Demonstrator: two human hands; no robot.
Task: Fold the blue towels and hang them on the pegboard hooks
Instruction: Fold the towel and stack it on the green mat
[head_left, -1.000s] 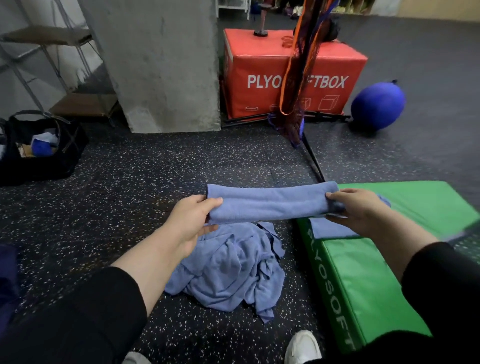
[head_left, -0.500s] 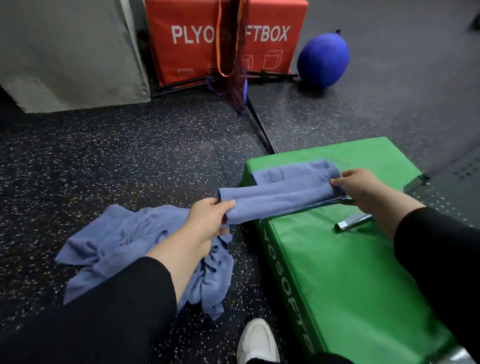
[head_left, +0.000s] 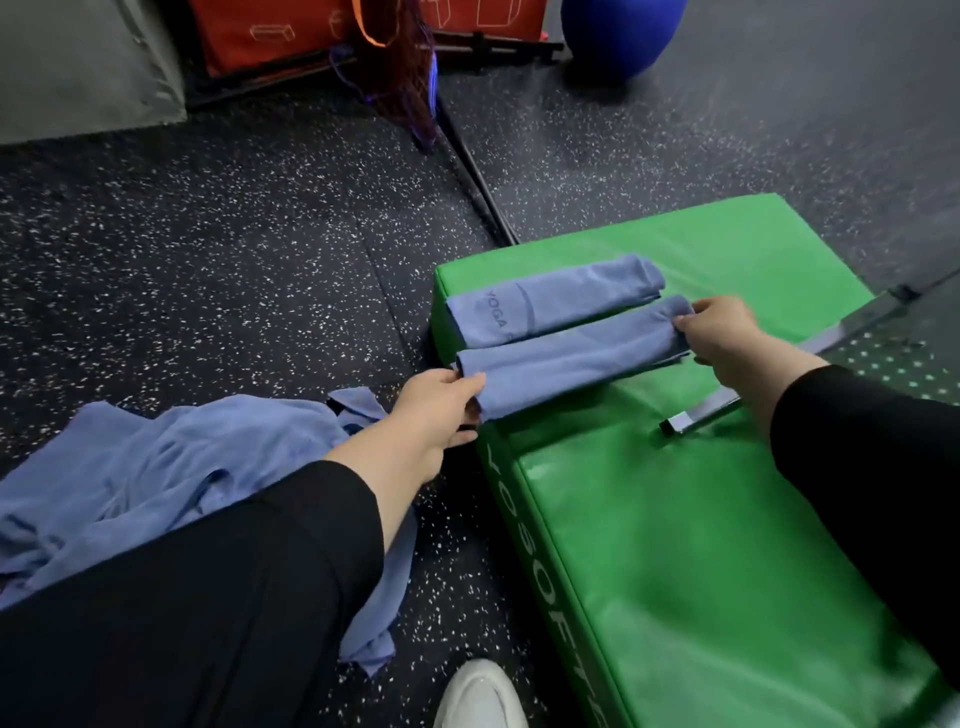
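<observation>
A folded blue towel (head_left: 566, 356) lies across the near corner of the green soft box (head_left: 727, 545). My left hand (head_left: 436, 410) pinches its left end, which overhangs the box edge. My right hand (head_left: 727, 338) grips its right end. Just behind it a second folded blue towel (head_left: 550, 301), marked YOGA, rests on the box with no hand on it. A loose heap of unfolded blue towels (head_left: 171, 478) sits on the floor to the left, partly hidden by my left sleeve. No pegboard is in view.
A metal bar (head_left: 696, 418) lies on the green box near my right wrist. At the back stand a red plyo box (head_left: 270, 31), a blue ball (head_left: 618, 31), a hanging mesh bag (head_left: 400, 78) and a concrete pillar (head_left: 78, 62). My white shoe (head_left: 478, 696) is at the bottom.
Both hands carried the folded towel from mid-air rightward and down onto the green box, in front of the other folded towel. My view tilted down and right.
</observation>
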